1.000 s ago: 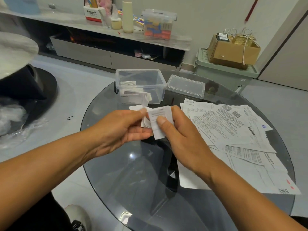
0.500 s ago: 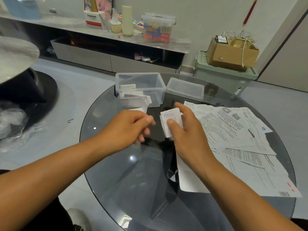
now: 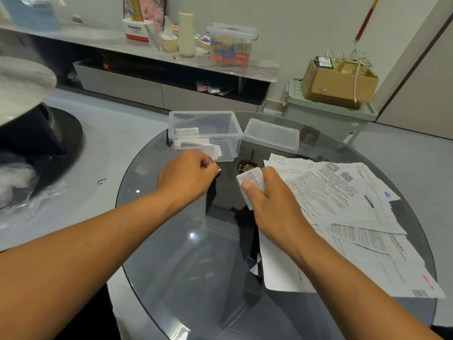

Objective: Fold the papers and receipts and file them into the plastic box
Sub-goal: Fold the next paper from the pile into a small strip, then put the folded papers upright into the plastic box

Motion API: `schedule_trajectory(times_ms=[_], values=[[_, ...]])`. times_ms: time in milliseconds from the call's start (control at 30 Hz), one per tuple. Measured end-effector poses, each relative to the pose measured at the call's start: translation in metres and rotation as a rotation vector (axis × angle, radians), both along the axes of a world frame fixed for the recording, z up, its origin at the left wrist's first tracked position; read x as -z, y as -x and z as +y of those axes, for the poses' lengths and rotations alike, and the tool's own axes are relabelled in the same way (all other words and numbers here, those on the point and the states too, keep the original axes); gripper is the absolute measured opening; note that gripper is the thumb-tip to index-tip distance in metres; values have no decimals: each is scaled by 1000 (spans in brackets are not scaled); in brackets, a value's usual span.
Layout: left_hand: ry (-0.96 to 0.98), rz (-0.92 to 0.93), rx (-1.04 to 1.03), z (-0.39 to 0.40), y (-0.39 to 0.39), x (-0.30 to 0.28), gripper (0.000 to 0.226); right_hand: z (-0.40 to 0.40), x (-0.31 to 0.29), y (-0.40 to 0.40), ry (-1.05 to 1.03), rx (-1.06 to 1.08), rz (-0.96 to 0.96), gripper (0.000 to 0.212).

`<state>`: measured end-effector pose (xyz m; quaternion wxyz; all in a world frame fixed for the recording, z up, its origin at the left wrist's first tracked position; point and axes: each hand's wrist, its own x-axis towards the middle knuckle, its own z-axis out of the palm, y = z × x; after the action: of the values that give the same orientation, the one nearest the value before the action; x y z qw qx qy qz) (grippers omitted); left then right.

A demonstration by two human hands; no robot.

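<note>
Just short of the plastic box (image 3: 232, 133), my right hand (image 3: 272, 204) pinches a folded receipt (image 3: 252, 182) that could spring open if my thumb slackens, while my left hand (image 3: 186, 177) pinches another scrap.

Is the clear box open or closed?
Open. The box has no lid on; its lid lies beside it on the table. Folded papers sit inside.

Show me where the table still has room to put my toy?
The bare glass of the round table near the person, left of the loose paper pile and under the left arm. Crowded: the right side under papers, and the far edge holding the clear plastic box and lid.
</note>
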<state>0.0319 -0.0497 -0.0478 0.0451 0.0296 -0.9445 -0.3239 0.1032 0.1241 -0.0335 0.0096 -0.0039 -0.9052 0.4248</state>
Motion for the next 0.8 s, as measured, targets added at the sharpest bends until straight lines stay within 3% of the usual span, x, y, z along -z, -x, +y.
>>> schedule_trajectory(times_ms=[200,333,533,667,733,800], values=[[-77,-90,12,-3,4,-3,35,0,5,9,106,43,-50,16],[-178,-137,53,-5,2,-8,26,-1,3,13,193,82,-50,17],[-154,-205,513,-7,-24,-16,16,6,0,19,385,27,-179,24],[-117,-212,628,-11,-33,-21,14,11,-6,18,617,-40,-298,23],[-114,-222,620,-14,-34,-24,11,12,-7,16,566,-36,-235,20],[-243,-241,530,-12,-36,-26,11,13,-6,14,464,-20,-145,17]])
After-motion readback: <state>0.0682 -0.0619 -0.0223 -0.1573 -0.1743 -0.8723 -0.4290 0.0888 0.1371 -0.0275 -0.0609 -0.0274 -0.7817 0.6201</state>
